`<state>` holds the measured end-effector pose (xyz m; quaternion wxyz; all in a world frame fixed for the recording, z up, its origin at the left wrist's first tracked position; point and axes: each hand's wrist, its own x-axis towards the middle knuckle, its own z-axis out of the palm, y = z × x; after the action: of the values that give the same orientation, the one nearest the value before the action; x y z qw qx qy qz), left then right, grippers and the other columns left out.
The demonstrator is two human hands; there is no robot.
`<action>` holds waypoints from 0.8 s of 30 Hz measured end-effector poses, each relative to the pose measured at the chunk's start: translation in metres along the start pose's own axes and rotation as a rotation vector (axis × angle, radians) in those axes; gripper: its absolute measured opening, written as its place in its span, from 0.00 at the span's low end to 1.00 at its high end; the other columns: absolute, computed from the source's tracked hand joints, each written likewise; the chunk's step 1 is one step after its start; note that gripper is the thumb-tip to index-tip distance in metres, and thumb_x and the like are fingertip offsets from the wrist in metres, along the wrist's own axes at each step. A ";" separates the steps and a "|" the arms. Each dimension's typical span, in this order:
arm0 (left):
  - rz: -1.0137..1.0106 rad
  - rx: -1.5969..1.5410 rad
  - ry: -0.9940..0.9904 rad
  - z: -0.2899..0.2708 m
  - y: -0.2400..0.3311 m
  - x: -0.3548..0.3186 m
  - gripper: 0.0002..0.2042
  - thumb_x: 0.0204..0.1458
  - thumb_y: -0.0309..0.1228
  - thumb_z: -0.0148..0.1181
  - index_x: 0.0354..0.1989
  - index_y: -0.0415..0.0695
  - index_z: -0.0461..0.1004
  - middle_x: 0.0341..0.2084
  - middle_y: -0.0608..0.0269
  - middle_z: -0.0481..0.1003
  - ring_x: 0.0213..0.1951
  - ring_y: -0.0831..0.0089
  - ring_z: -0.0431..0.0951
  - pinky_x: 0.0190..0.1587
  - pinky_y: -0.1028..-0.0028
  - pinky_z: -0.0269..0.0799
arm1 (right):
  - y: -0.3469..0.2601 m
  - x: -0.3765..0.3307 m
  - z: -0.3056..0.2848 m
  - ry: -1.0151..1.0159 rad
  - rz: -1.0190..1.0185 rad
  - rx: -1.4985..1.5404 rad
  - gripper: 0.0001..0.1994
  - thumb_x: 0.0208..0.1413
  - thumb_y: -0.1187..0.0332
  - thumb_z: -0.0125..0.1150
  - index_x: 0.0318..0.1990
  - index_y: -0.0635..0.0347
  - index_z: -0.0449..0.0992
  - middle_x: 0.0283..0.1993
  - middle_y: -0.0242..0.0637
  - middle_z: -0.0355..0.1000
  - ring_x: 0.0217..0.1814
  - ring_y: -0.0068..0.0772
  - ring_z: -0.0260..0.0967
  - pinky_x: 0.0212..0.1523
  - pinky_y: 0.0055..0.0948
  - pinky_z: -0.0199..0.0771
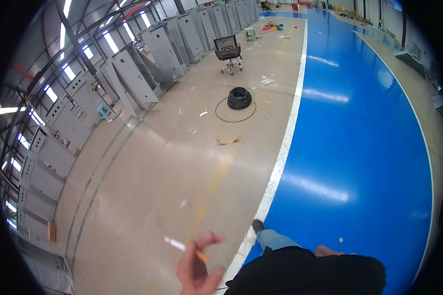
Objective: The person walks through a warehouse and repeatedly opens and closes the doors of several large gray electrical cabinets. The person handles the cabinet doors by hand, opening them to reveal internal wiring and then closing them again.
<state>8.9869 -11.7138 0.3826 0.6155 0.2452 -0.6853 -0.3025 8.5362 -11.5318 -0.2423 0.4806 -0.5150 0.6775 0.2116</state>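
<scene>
Tan floor (147, 172) fills most of the view, blue lane (349, 147) on the right, white line (280, 162) between them. Reads as walkway vs work area, my guess. Grey cabinets (133, 76) stand in a row down the left; probably lined up so both faces can be reached.

Wearer's black top (305, 275) at bottom; leg (275, 239) in light blue, dark shoe (258, 225) at the white line's edge.

Chair (227, 49) stands out on the tan side, near the cabinets. Black coil (239, 98) lies flat, wound presumably to stop it tangling; one loose turn spreads on the floor around it. Blue stool (103, 111) sits by the cabinets, likely a low work seat. Brown carton (51, 232) far left.

Left hand (199, 270): half open, fingers bent, thumb apart. Right hand (326, 251): only a bit shows beside the black top; can't tell how open it is or whether it has anything.

Cardboard scrap (227, 141) lies past the left hand, nearer the coil.

Cigarette (176, 243) is between the left fingers, white end pointing out, orange end inward, probably to keep the tip off the skin. Can't tell if lit.

Brands, labels, writing: none legible; cabinet fronts show only small dark marks.
</scene>
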 end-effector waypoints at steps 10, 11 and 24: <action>0.127 -0.595 0.125 -0.050 -0.116 0.260 0.21 0.68 0.41 0.43 0.52 0.33 0.73 0.45 0.46 0.80 0.38 0.44 0.82 0.42 0.50 0.79 | -0.497 0.204 -0.536 0.647 -0.574 0.187 0.19 0.53 0.55 0.64 0.44 0.61 0.82 0.29 0.38 0.80 0.31 0.30 0.80 0.36 0.31 0.79; 0.200 -0.592 0.205 -0.057 -0.138 0.280 0.23 0.69 0.42 0.41 0.49 0.31 0.74 0.44 0.49 0.80 0.36 0.44 0.83 0.41 0.49 0.79 | -0.541 0.208 -0.569 0.619 -0.605 0.297 0.18 0.54 0.55 0.64 0.44 0.61 0.82 0.29 0.37 0.80 0.31 0.30 0.79 0.35 0.31 0.78; -0.468 0.227 0.229 -0.386 -0.630 0.452 0.22 0.59 0.22 0.55 0.64 0.39 0.67 0.47 0.47 0.78 0.42 0.65 0.82 0.46 0.68 0.78 | -0.567 0.401 -0.599 -0.077 0.151 -0.031 0.20 0.58 0.51 0.63 0.48 0.58 0.80 0.39 0.38 0.80 0.34 0.37 0.79 0.34 0.38 0.80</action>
<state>9.2912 -12.5169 0.2683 0.5708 0.4966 -0.5655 -0.3283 8.7851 -12.4136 -0.2039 0.4810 -0.4612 0.6921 0.2773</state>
